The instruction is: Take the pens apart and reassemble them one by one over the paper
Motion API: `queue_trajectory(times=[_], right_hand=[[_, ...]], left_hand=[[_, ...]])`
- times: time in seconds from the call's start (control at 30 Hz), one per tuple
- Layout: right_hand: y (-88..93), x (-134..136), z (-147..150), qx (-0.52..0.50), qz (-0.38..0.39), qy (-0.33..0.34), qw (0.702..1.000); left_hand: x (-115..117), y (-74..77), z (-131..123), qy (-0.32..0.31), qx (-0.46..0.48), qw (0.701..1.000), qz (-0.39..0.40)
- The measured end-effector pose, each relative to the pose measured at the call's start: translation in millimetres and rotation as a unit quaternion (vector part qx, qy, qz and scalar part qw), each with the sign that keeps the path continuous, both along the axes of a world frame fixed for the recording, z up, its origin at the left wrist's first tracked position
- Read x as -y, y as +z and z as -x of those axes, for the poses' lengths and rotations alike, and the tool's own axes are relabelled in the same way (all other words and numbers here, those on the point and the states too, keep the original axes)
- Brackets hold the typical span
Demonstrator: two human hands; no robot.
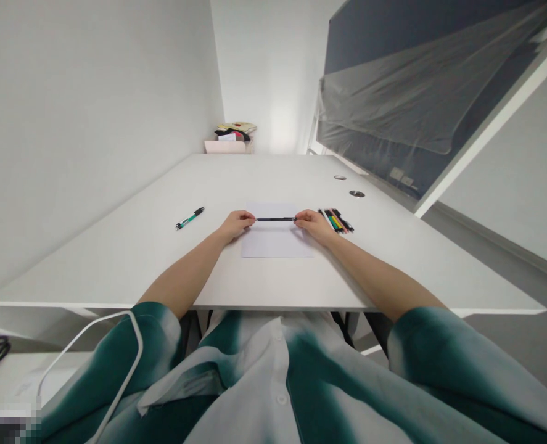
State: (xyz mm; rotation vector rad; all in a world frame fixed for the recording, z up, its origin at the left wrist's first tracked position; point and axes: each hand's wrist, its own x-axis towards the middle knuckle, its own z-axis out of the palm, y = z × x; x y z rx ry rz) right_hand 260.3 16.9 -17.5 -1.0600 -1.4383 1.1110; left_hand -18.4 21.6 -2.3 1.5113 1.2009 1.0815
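Observation:
A slim black pen [275,219] lies level between my two hands, over a white sheet of paper [277,245]. My left hand [237,226] pinches its left end, and my right hand [314,225] pinches the right end. Just beyond my right hand, several pens [336,221] in different colours lie side by side on the desk. Off to the left of my left hand rests a green and black pen [190,218]. Whether the held pen touches the paper I cannot tell.
The white desk [273,283] runs back to a pale box [225,147] piled with small items. Two round cable holes [357,193] sit at the right rear. A dark partition [393,92] draped in plastic rises on the right, a wall [92,111] on the left.

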Motion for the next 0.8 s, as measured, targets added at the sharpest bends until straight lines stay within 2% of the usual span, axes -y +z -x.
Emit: queue_trajectory(times=[0.8], right_hand=[[-0.2,0.1,-0.1,0.002,0.015,-0.012,1.0]], left_hand=[[-0.9,-0.7,-0.7,-0.002,-0.012,1.0,-0.002]])
